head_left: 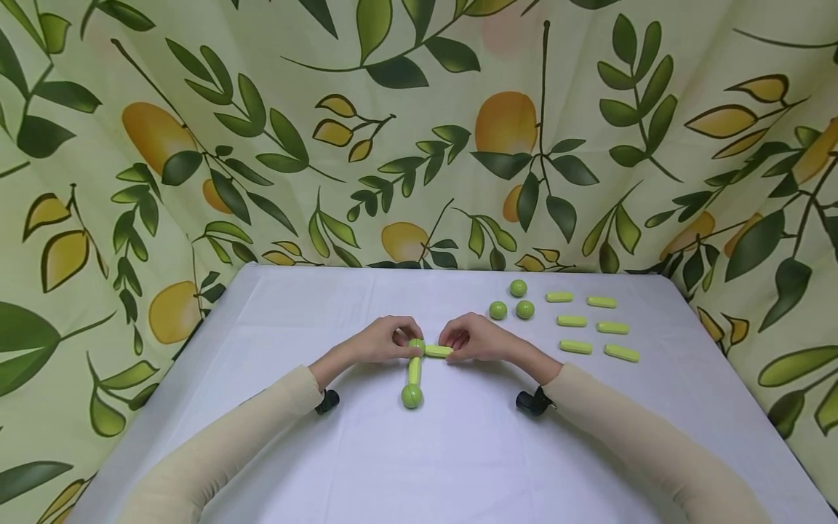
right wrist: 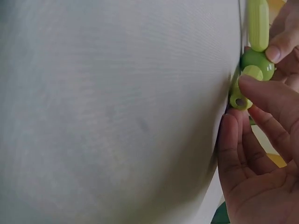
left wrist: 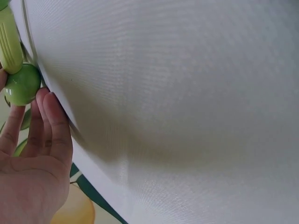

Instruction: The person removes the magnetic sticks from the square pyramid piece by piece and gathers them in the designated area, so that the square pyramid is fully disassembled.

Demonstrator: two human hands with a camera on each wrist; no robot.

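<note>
My left hand (head_left: pixel 382 340) pinches a glossy green ball (head_left: pixel 417 344) just above the table. From that ball a pale green ridged rod (head_left: pixel 414 371) runs toward me to a second green ball (head_left: pixel 411 396). On the right, my right hand (head_left: pixel 483 338) pinches another pale green rod (head_left: pixel 436 351) by its outer end, its inner end against the held ball. The right wrist view shows a round hole in the free end of this rod (right wrist: pixel 242 101). In the left wrist view, fingers surround the ball (left wrist: pixel 23 85) below the ridged rod (left wrist: pixel 9 44).
Beyond my right hand lie three loose green balls (head_left: pixel 518 289) and several pale green rods (head_left: pixel 575 347) in rows. A white cloth (head_left: pixel 275 298) covers the table. Behind it hangs a curtain (head_left: pixel 419 131) printed with leaves and fruit. Each wrist wears a dark camera (head_left: pixel 533 402).
</note>
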